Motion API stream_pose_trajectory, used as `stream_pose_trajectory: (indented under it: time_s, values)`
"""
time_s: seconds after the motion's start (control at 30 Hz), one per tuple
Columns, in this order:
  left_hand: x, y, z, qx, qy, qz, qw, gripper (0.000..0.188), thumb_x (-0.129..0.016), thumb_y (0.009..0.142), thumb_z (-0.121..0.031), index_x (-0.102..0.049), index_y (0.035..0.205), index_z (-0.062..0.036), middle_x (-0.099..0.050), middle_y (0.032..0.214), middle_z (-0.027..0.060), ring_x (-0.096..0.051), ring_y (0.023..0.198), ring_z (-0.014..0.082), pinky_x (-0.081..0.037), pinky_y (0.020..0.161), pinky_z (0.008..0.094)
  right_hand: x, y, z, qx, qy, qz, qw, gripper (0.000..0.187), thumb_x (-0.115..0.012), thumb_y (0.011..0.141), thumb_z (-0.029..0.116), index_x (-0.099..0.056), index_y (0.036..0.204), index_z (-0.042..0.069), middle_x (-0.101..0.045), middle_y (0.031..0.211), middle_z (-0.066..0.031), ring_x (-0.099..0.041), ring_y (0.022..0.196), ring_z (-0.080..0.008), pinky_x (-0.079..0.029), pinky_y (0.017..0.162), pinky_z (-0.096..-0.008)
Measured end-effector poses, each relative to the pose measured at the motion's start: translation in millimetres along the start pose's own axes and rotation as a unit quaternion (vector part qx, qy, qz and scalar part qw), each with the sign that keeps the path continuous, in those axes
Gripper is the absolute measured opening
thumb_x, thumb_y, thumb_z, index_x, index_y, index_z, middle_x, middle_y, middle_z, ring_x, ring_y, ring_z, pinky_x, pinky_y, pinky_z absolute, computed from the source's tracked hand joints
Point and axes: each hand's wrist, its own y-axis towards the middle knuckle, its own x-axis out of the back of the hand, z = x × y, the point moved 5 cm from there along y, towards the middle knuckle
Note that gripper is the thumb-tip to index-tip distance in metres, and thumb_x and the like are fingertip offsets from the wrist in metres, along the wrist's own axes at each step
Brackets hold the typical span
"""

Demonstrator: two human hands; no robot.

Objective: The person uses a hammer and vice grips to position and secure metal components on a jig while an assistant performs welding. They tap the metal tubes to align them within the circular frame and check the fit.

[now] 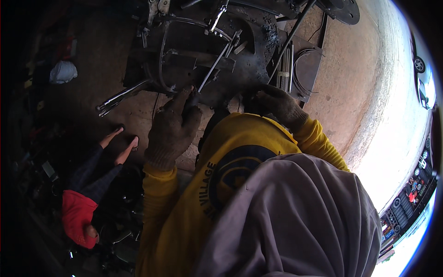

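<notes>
My left hand [173, 131], in a brown knitted work glove, reaches to the near edge of a dark metal worktable [258, 69]. Its fingers are stretched out and the thumb stands apart, with the fingertips close to the lower end of a thin metal rod [213, 69]. The rod slants across a frame of bent metal bar [162, 55] that lies on the table. My right hand [281, 105], gloved too, is at the table's near edge, right of my body. Its fingers curl in around something dark, which shadow hides.
Metal bars [122, 96] jut past the table's left edge. Right of it are a bundle of thin rods [284, 69] and a wire coil [307, 69]. A person in a red shirt [80, 214] is at lower left, a white bag [63, 72] farther back. A car [422, 76] stands far right.
</notes>
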Motion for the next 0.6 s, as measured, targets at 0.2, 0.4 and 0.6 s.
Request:
stream_pose_trajectory:
  time_s: [0.2, 0.4, 0.6]
  values:
    - [7.9, 0.7, -10.4, -0.015, 0.065, -0.01, 0.998, 0.049, -0.064, 0.093, -0.013, -0.057, 0.138, 0.0037, -0.07, 0.116, 0.0248, -0.074, 0.09, 0.0332, -0.058, 0.081, 0.041, 2.0, -0.2, 3.5, 0.032, -0.1, -0.004, 0.994, 0.034, -0.057, 0.104, 0.024, -0.064, 0.128, 0.001, -0.067, 0.094, -0.0054, -0.063, 0.078, -0.0085, -0.053, 0.068, -0.0237]
    - [16.7, 7.9, -15.8, -0.011, 0.074, 0.016, 0.997, 0.048, -0.064, 0.092, -0.014, -0.059, 0.136, 0.0026, -0.069, 0.12, 0.027, -0.072, 0.104, 0.0356, -0.057, 0.089, 0.0414, -0.6, -0.2, 8.9, 0.061, -0.125, 0.011, 0.99, 0.028, -0.055, 0.104, 0.016, -0.065, 0.126, 0.001, -0.067, 0.093, -0.0051, -0.064, 0.077, -0.0084, -0.054, 0.068, -0.0233]
    - [17.8, 9.3, -15.2, -0.167, 0.228, 0.01, 0.959, 0.008, -0.072, 0.085, -0.009, -0.071, 0.092, -0.0066, -0.066, 0.129, 0.0173, -0.074, 0.088, 0.0276, -0.061, 0.064, 0.0374, 1.8, 2.9, 8.4, 0.101, -0.188, 0.01, 0.977, 0.03, -0.056, 0.104, 0.021, -0.066, 0.126, 0.002, -0.069, 0.094, -0.005, -0.065, 0.078, -0.0098, -0.055, 0.069, -0.0245]
